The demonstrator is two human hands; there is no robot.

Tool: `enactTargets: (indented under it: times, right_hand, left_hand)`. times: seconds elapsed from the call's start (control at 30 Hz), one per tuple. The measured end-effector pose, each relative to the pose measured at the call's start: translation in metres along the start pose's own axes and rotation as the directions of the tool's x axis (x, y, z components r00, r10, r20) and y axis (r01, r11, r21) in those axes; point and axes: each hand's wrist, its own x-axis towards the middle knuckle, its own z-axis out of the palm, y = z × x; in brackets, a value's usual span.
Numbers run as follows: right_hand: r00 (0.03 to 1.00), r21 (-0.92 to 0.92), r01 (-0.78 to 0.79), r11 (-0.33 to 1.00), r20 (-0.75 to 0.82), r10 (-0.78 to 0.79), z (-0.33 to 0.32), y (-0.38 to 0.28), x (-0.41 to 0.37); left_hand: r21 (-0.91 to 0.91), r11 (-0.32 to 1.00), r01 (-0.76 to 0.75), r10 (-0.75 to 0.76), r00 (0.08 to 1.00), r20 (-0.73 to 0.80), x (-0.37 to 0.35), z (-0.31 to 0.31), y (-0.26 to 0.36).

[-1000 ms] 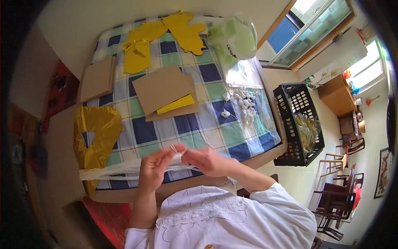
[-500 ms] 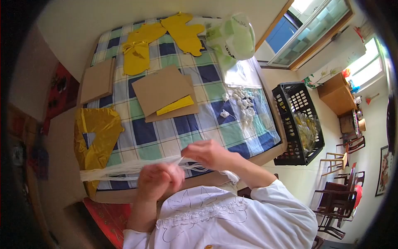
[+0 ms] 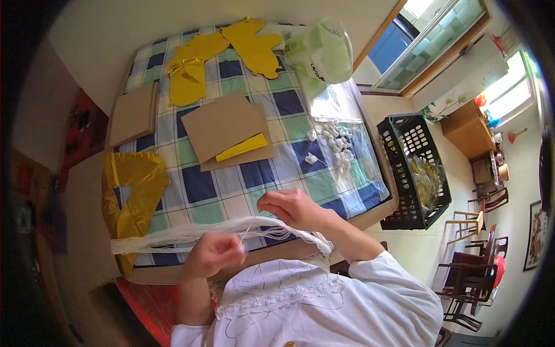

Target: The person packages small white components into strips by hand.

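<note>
A thin white string (image 3: 248, 229) runs taut between my two hands, above the near edge of the bed. My left hand (image 3: 216, 253) is closed in a pinch on its lower end. Up and to the right, my right hand (image 3: 291, 207) pinches the other end between thumb and fingertips. Beneath and behind them a long hank of loose white strings (image 3: 167, 237) stretches along the bed's edge. Its left end lies over a shiny gold foil sheet (image 3: 139, 188), and its right end hangs near my right forearm.
On the checked bedspread (image 3: 240, 194) lie brown cardboard pieces (image 3: 222, 124) with a yellow strip, another cardboard stack (image 3: 133, 114), yellow foil balloons (image 3: 252, 48), small white bundles (image 3: 337, 141) and a green-white plastic bag (image 3: 324, 52). A black crate (image 3: 413, 173) stands right of the bed.
My hands have moved apart, the left one down and left, the right one slightly up. The string between them now shows as a longer line.
</note>
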Motion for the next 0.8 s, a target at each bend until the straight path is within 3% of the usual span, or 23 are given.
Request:
enactTargets:
  times: [0.07, 0.1, 0.13, 0.17, 0.2, 0.23, 0.3, 0.33, 0.37, 0.4, 0.43, 0.47, 0.5, 0.53, 0.57, 0.6, 0.63, 0.67, 0.7, 0.73, 0.77, 0.8]
  right_hand:
    - [0.996, -0.031, -0.017, 0.999, 0.084, 0.020, 0.005, -0.002, -0.004]
    - [0.993, -0.002, -0.030, 1.000, 0.117, 0.031, 0.007, -0.009, -0.004]
    - [0.988, 0.024, -0.041, 0.999, 0.151, 0.037, 0.008, -0.012, -0.003]
    - [0.994, 0.070, -0.073, 0.995, 0.086, 0.067, 0.007, -0.012, -0.003]
    - [0.997, 0.050, -0.042, 0.998, 0.061, 0.039, 0.006, -0.009, -0.001]
    - [0.999, 0.030, -0.012, 0.999, 0.035, 0.011, 0.004, -0.005, 0.002]
    - [0.999, -0.029, -0.008, 1.000, 0.044, 0.009, 0.006, -0.007, 0.003]
    - [0.999, 0.003, -0.015, 1.000, 0.043, 0.014, 0.009, -0.008, 0.001]
    - [0.999, 0.033, -0.018, 0.999, 0.045, 0.016, 0.011, -0.008, 0.000]
    - [0.999, 0.062, -0.018, 0.998, 0.048, 0.015, 0.013, -0.007, -0.001]
    - [0.994, 0.064, -0.110, 0.992, 0.008, 0.109, 0.012, -0.008, 0.000]
    - [0.994, 0.034, -0.113, 0.993, -0.010, 0.113, 0.012, -0.005, 0.002]
    - [0.992, 0.006, -0.121, 0.993, -0.026, 0.122, 0.014, -0.001, 0.001]
    - [0.991, -0.021, -0.128, 0.992, -0.045, 0.127, 0.016, 0.004, 0.000]
    - [0.992, -0.134, -0.094, 0.987, 0.068, 0.103, 0.018, 0.004, -0.003]
    - [0.984, -0.072, -0.082, 0.994, 0.149, 0.092, 0.019, 0.000, -0.007]
    - [0.989, -0.024, -0.057, 0.998, 0.133, 0.059, 0.022, -0.004, -0.009]
    - [0.993, 0.023, -0.028, 0.999, 0.117, 0.025, 0.024, -0.006, -0.009]
    - [0.998, 0.043, -0.063, 0.997, 0.031, 0.062, 0.021, -0.004, -0.007]
    - [0.993, 0.066, -0.098, 0.993, -0.056, 0.102, 0.018, -0.002, -0.004]
    - [0.978, 0.096, -0.135, 0.986, -0.143, 0.148, 0.016, -0.002, -0.004]
    - [0.987, 0.058, -0.140, 0.988, -0.073, 0.145, 0.015, -0.002, -0.005]
  left_hand:
    - [-0.402, 0.877, -0.265, 0.318, 0.946, 0.070, 0.015, 0.011, -0.008]
    - [-0.009, 0.970, -0.242, 0.235, 0.951, -0.202, 0.018, 0.027, 0.023]
    - [0.349, 0.928, -0.129, 0.247, 0.916, -0.317, 0.018, 0.030, 0.031]
    - [0.625, 0.777, 0.080, 0.255, 0.867, -0.428, 0.018, 0.033, 0.040]
    - [0.211, 0.969, -0.126, 0.176, 0.955, -0.238, 0.016, 0.023, 0.023]
    - [-0.283, 0.939, -0.195, 0.199, 0.980, -0.016, 0.017, 0.011, 0.006]
    - [-0.483, 0.854, -0.193, 0.063, 0.960, -0.273, 0.000, 0.024, 0.004]
    - [-0.066, 0.984, -0.165, 0.121, 0.893, -0.434, 0.010, 0.034, 0.018]
    - [0.353, 0.934, -0.047, 0.246, 0.804, -0.542, 0.026, 0.038, 0.030]
    - [0.684, 0.716, 0.140, 0.409, 0.710, -0.573, 0.034, 0.039, 0.035]
    - [0.639, 0.724, 0.261, 0.113, 0.868, -0.483, 0.019, 0.031, 0.024]
    - [0.310, 0.949, 0.060, 0.017, 0.971, -0.240, 0.015, 0.023, 0.013]
    - [-0.126, 0.991, -0.034, 0.039, 0.998, 0.039, 0.016, 0.018, 0.010]
    - [-0.406, 0.911, -0.079, 0.070, 0.997, -0.036, 0.011, 0.027, 0.012]
    - [-0.643, 0.751, -0.149, 0.101, 0.989, -0.111, 0.007, 0.037, 0.017]
    - [-0.235, 0.958, -0.162, 0.098, 0.961, -0.260, 0.014, 0.040, 0.026]
    - [0.216, 0.973, -0.083, 0.164, 0.907, -0.389, 0.025, 0.038, 0.032]
    - [0.608, 0.791, 0.073, 0.281, 0.838, -0.467, 0.030, 0.036, 0.037]
    - [0.511, 0.842, 0.174, 0.069, 0.904, -0.422, 0.023, 0.031, 0.039]
    - [0.215, 0.971, 0.102, -0.045, 0.966, -0.254, 0.013, 0.024, 0.030]
    - [-0.116, 0.989, 0.090, -0.095, 0.994, -0.045, 0.001, 0.017, 0.015]
    - [-0.350, 0.935, -0.058, 0.062, 0.998, 0.001, 0.005, 0.021, 0.018]
